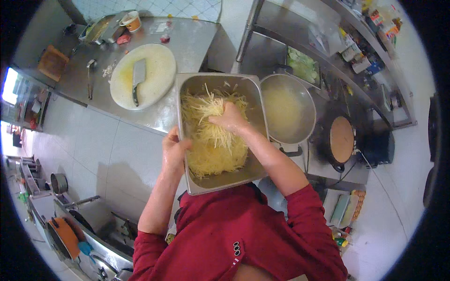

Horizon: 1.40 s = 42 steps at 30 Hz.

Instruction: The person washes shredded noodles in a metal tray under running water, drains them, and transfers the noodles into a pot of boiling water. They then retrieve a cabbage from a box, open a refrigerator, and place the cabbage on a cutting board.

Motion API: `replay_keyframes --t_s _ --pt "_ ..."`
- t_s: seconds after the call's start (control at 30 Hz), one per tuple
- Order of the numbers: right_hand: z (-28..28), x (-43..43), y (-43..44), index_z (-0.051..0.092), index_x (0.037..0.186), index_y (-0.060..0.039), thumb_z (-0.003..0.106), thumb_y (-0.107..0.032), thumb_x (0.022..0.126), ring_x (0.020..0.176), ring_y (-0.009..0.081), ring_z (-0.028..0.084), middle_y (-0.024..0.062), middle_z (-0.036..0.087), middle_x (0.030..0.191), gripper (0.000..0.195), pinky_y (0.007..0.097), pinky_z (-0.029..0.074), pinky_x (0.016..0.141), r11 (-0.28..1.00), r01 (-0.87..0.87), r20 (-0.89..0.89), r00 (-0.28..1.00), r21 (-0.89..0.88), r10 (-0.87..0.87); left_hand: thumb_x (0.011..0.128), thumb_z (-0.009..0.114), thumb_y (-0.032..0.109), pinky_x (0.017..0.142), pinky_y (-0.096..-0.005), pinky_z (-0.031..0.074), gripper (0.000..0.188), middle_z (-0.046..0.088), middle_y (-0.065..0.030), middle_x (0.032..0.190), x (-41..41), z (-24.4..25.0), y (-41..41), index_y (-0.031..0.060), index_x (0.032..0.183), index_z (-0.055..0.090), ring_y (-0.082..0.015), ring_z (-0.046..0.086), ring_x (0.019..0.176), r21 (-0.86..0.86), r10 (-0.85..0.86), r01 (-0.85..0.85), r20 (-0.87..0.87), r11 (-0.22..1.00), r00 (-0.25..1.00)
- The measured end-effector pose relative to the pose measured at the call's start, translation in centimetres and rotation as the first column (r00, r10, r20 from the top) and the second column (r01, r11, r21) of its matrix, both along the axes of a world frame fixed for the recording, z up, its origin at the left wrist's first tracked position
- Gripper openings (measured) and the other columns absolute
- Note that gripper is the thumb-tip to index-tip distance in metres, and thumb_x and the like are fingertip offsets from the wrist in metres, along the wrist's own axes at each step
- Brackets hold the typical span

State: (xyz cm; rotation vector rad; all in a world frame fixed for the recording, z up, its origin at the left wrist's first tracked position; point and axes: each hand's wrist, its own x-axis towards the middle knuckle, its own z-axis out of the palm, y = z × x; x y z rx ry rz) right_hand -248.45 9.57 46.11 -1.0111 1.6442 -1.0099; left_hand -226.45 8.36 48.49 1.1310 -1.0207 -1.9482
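A deep rectangular stainless steel pan [258, 105] is held level with my waist, its near rim close to my red top. My left hand [174, 147] grips its left rim, thumb over the edge. Inside the pan lies a heap of thin pale-yellow shreds [214, 158], which look like shredded potato. My right hand [230, 118] is down in the pan, fingers closed around a bunch of these shreds, and some stick out past the fingers. Directly right of the pan stands a round metal pot [309, 105] with cloudy yellowish contents.
On the steel counter [154, 123] a cleaver [139, 75] rests on a round white cutting board [161, 63]. A ladle [90, 79] lies farther left. To the right are a tray of green vegetable pieces [302, 65] and a round black-rimmed pan [341, 140]. A sink [95, 214] is at lower left.
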Motion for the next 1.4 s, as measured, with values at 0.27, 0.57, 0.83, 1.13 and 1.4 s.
replay_keyframes --t_s 0.27,0.57,0.83,1.13,1.4 --pt "7.5 -7.1 4.3 0.062 0.118 0.0028 0.077 -0.015 0.081 0.09 0.0195 0.069 0.0119 0.07 0.105 0.044 0.0354 0.057 0.08 0.943 0.256 0.489 0.863 -0.214 -0.123 0.07 0.046 -0.01 0.071 -0.0275 0.052 0.045 0.066 -0.0074 0.1 -0.7 1.5 -1.1 0.0007 0.111 0.061 -0.0164 0.063 0.082 -0.035 0.075 -0.075 -0.004 0.997 0.997" --pt "1.7 -23.4 8.3 0.065 0.117 -0.0012 0.075 -0.015 0.079 0.091 0.0214 0.07 0.0129 0.071 0.106 0.041 0.0351 0.056 0.081 0.908 0.413 -0.341 0.846 -0.07 -0.41 0.068 0.045 -0.012 0.072 -0.0291 0.052 0.033 0.064 -0.0071 0.097 -1.1 1.9 0.4 0.0018 0.095 0.057 -0.0169 0.062 0.081 0.024 0.14 -0.139 -0.064 0.99 0.988" --pt "5.9 -15.1 6.2 0.045 0.141 -0.0011 0.076 -0.034 0.083 0.132 0.036 0.048 0.0212 0.045 0.147 0.073 0.0412 0.041 0.109 0.996 0.073 -0.824 0.566 0.047 -0.002 0.069 0.048 -0.009 0.075 -0.0292 0.052 0.049 0.067 -0.0078 0.101 -0.2 1.7 1.0 -0.0012 0.115 0.062 -0.0175 0.063 0.084 -0.006 0.151 -0.151 0.014 0.989 0.988" --pt "-0.7 3.8 8.4 0.02 0.157 -0.0311 0.081 -0.039 0.072 0.146 0.0473 0.018 0.0185 0.01 0.163 0.105 0.0649 0.032 0.108 0.718 -0.637 -0.849 0.187 0.279 0.495 0.067 0.046 -0.012 0.073 -0.0265 0.05 0.038 0.066 -0.0064 0.096 -1.2 3.0 1.7 -0.0002 0.1 0.062 -0.0145 0.062 0.084 0.02 0.12 -0.118 -0.085 0.993 0.989" --pt "-4.3 2.4 3.9 0.054 0.138 -0.0207 0.071 -0.013 0.076 0.121 0.037 0.055 0.0181 0.051 0.139 0.064 0.0452 0.052 0.089 0.8 -0.565 -0.783 0.399 0.2 0.477 0.067 0.046 -0.013 0.069 -0.0268 0.05 0.037 0.065 -0.0069 0.092 -1.2 1.8 1.7 0.0007 0.098 0.061 -0.0148 0.061 0.078 0.013 0.102 -0.102 -0.077 0.995 0.992"
